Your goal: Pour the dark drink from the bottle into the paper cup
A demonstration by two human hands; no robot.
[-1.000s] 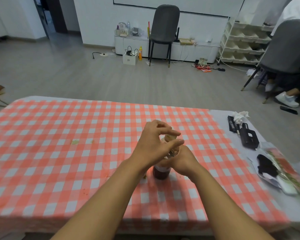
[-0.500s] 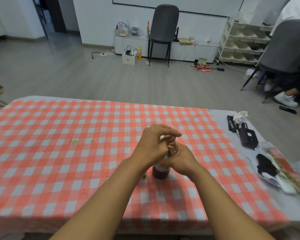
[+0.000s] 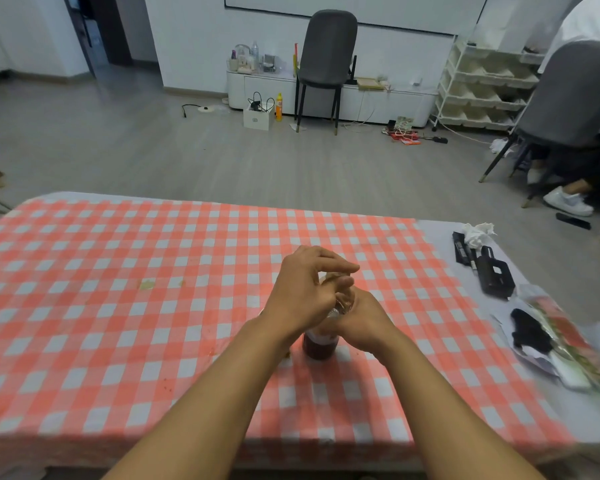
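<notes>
A clear bottle [image 3: 320,345] with dark reddish drink in its lower part stands upright on the red-and-white checked tablecloth [image 3: 118,306], near the middle of the table. My right hand [image 3: 364,320] wraps the bottle's upper body from the right. My left hand [image 3: 305,292] sits over the top, its fingers pinched around the cap, which is mostly hidden. No paper cup shows in this view.
On the bare grey right end of the table lie a black tool [image 3: 492,275], a crumpled tissue [image 3: 477,232] and plastic packets [image 3: 565,344]. A grey chair [image 3: 328,53] and a seated person's shoe [image 3: 567,200] are beyond the table on the floor.
My left hand's fingers have shifted slightly around the bottle's top and dropped a little lower. The bottle stays in place.
</notes>
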